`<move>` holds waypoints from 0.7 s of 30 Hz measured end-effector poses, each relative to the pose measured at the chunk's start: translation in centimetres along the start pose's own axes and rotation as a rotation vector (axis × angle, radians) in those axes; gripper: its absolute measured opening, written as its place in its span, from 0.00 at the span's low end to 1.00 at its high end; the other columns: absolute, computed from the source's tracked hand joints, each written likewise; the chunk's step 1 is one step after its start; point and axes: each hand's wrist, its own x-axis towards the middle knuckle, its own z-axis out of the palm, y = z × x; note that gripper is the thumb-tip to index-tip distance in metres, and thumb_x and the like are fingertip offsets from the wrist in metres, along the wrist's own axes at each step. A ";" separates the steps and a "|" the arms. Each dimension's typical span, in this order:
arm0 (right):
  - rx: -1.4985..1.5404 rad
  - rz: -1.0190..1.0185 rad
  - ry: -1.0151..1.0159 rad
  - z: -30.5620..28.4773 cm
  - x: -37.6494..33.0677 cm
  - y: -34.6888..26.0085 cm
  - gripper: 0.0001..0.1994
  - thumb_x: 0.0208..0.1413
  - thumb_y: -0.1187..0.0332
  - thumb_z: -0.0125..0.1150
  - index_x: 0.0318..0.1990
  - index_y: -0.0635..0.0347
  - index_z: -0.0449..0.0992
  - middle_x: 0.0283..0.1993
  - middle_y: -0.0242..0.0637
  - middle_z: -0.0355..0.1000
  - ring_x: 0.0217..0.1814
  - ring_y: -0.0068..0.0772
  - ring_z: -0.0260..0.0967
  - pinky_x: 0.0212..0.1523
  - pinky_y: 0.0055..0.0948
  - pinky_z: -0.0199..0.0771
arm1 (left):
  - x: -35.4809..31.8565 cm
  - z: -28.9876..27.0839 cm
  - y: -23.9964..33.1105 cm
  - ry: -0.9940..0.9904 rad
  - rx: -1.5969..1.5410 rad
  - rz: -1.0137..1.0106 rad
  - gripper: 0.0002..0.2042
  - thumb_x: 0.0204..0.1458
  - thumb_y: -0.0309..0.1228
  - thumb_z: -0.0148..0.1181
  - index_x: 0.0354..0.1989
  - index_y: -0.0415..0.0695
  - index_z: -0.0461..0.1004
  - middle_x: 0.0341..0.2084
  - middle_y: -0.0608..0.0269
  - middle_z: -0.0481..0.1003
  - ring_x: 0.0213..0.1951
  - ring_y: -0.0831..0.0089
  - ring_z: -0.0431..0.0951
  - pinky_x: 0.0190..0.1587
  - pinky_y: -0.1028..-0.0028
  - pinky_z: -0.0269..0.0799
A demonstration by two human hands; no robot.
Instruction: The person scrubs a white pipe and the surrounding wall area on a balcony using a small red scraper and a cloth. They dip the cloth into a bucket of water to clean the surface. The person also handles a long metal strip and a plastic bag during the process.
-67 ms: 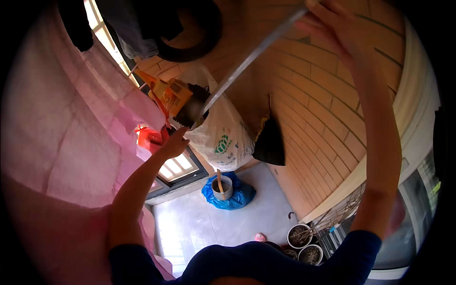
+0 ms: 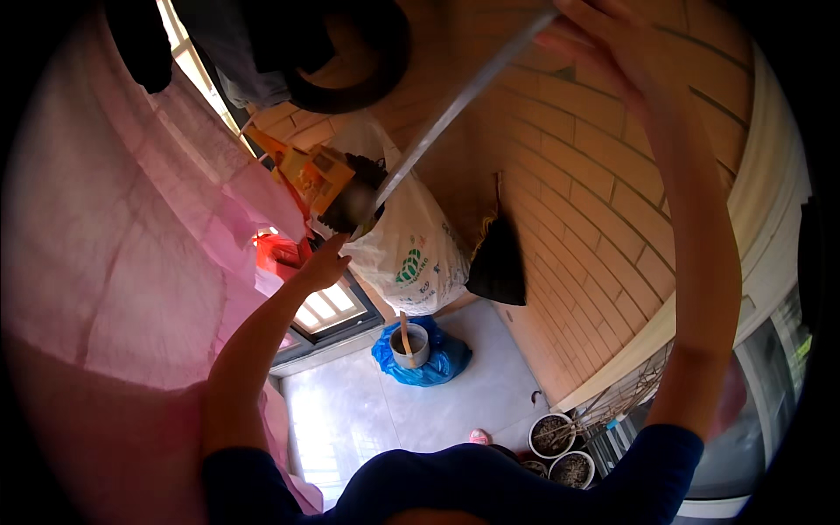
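Observation:
A long, flat silver strip (image 2: 455,109) slants across the upper middle, from high on the right down to the left. Its upper end is in my right hand (image 2: 612,44), raised near the brick wall, with the fingers closed around it. My left hand (image 2: 325,264) is at the lower end, fingers drawn together against the strip's tip; the exact grip is partly hidden. Right behind this hand stands a full white plastic bag (image 2: 420,254) with green print. An orange-yellow box (image 2: 319,179) and a dark, rounded item show at the bag's mouth.
Pink curtain (image 2: 131,219) hangs along the left, with a red bag (image 2: 280,254) by the window. On the floor, a pot with a wooden stick (image 2: 409,350) sits on a blue plastic bag (image 2: 446,367). A black bag (image 2: 497,267) leans on the wall; plant pots (image 2: 551,435) stand lower right.
My right hand and the strip's upper end have shifted slightly to the left. My left hand stays at almost the same place.

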 end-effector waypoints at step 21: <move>-0.342 -0.076 -0.076 12.2 22.2 7.8 0.09 0.47 0.67 0.60 0.30 0.66 0.74 0.23 0.41 0.69 0.19 0.29 0.63 0.17 0.31 0.59 | 2.9 -0.5 3.3 0.130 -0.462 -0.238 0.10 0.52 0.29 0.54 0.33 0.31 0.73 0.21 0.54 0.75 0.27 0.70 0.79 0.28 0.77 0.72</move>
